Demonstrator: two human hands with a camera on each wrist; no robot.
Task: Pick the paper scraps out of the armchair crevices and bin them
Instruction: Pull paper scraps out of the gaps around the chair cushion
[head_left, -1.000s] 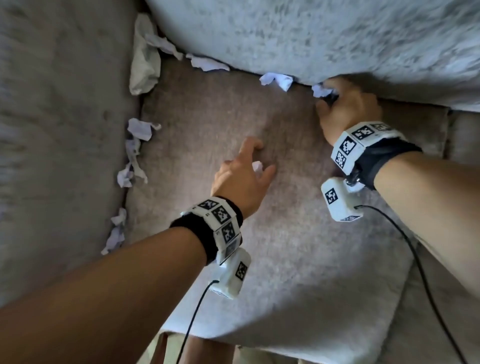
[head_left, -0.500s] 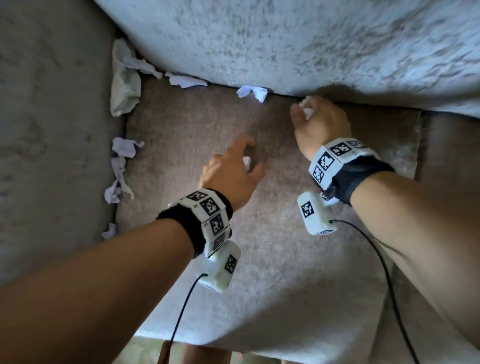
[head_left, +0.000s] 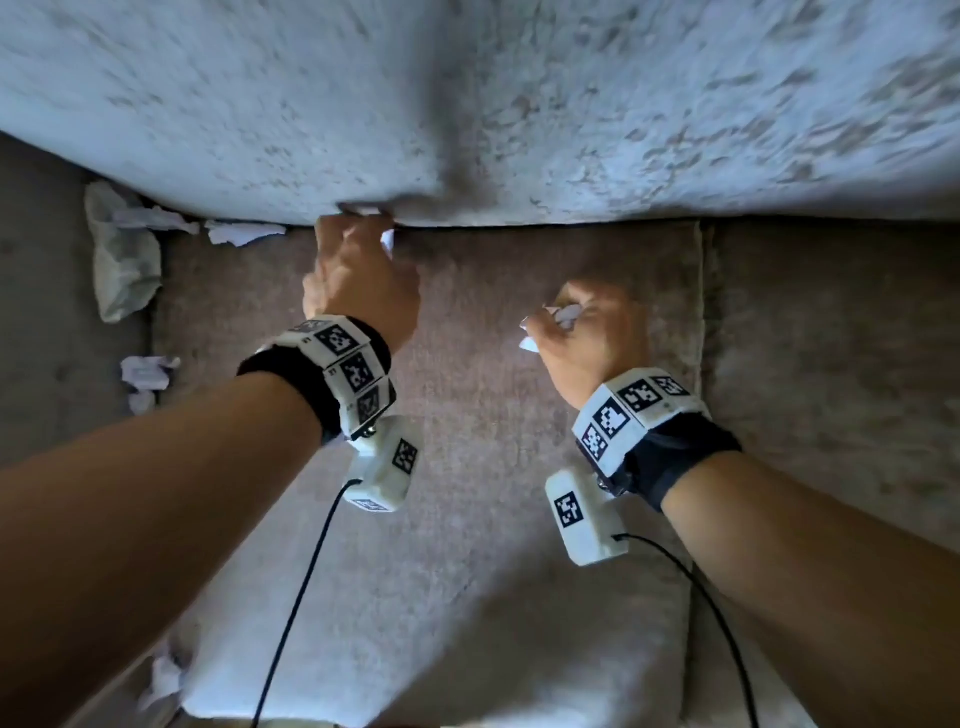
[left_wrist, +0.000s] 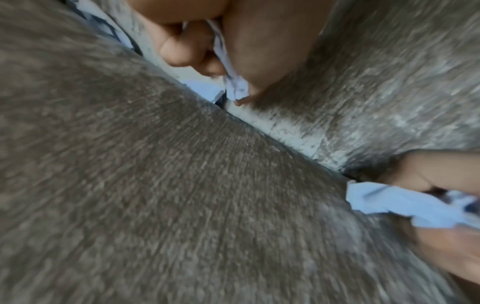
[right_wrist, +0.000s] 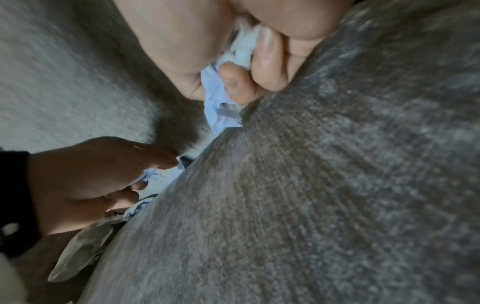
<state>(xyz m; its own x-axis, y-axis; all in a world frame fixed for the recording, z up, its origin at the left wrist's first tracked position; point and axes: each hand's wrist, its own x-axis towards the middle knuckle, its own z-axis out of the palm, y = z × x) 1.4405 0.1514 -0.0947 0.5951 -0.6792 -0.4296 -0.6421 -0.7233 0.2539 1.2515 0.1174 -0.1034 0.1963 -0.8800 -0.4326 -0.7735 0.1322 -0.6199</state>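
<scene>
My left hand (head_left: 358, 236) is at the crevice between seat cushion (head_left: 467, 571) and backrest (head_left: 519, 104). Its fingers are curled round a white paper scrap (left_wrist: 230, 67), and its fingertips touch another scrap (head_left: 363, 210) stuck in the gap. My right hand (head_left: 569, 314) hovers over the seat to the right and grips crumpled white scraps (right_wrist: 223, 107). More scraps lie in the back crevice (head_left: 244, 234) and the left crevice (head_left: 148, 371). No bin is in view.
A larger crumpled pale piece (head_left: 124, 265) fills the back left corner. The left armrest (head_left: 41, 312) and right armrest (head_left: 831, 338) flank the seat. One scrap (head_left: 166, 675) lies near the cushion's front left corner. Cables trail from both wrist cameras.
My right hand pulled a scrap from the back crevice and drew back over the seat. My left hand moved forward from mid-seat to the back crevice with its scrap.
</scene>
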